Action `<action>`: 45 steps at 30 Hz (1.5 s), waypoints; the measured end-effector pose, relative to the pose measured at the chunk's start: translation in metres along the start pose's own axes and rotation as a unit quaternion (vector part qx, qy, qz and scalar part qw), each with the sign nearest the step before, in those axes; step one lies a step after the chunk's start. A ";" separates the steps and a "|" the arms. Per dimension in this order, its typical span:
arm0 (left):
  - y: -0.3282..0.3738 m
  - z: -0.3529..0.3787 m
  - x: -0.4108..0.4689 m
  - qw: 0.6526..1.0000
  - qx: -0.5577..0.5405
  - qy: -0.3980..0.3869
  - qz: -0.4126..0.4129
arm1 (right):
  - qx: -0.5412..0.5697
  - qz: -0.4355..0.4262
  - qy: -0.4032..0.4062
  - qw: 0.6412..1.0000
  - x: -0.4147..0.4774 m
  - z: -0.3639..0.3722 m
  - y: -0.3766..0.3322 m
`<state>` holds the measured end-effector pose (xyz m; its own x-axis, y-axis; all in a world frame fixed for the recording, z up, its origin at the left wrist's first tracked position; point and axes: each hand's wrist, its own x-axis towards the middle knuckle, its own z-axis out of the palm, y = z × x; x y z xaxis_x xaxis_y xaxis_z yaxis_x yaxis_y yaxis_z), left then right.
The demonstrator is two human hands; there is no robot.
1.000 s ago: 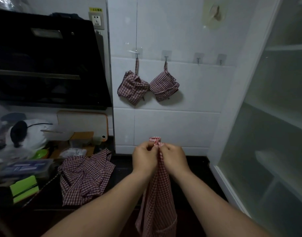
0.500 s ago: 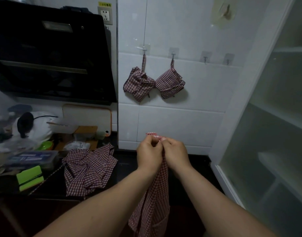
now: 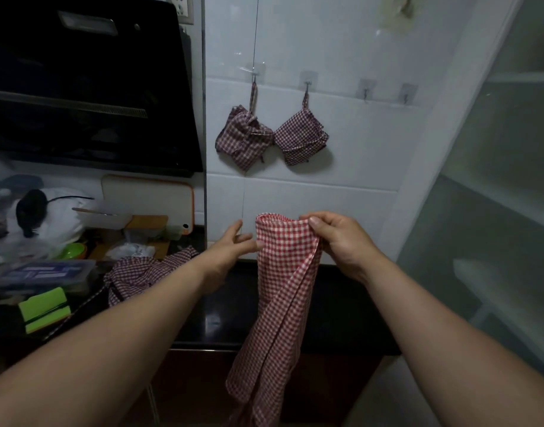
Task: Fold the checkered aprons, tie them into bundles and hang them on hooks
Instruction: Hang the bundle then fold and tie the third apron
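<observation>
A red-and-white checkered apron hangs in a long fold over the front of the dark counter. My right hand grips its top edge. My left hand is open beside the cloth, fingers spread, fingertips at its left edge. Two tied checkered bundles hang on the white tiled wall: the left bundle and the right bundle, each on its own hook. Two bare hooks, one and another, sit to their right. Another crumpled checkered apron lies on the counter to the left.
A black range hood fills the upper left. Clutter covers the left counter: a green block, a plastic box, a cutting board against the wall. A glass-fronted white cabinet stands at the right.
Both hands held the apron's top together before. Now my left hand has let go and opened, while my right hand has shifted right, spreading the top edge wider.
</observation>
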<state>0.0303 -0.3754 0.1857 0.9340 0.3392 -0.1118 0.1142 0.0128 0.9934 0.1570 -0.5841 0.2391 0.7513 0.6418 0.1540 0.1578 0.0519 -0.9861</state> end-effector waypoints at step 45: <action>0.090 0.026 0.016 0.844 0.420 0.079 0.323 | -0.524 -0.170 0.107 0.828 0.011 -0.027 -0.048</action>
<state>0.0639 -0.3938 0.2728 0.8443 0.1417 0.5168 -0.1405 -0.8721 0.4687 0.1745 -0.6001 0.2899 0.6281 0.5709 0.5287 0.7683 -0.5627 -0.3051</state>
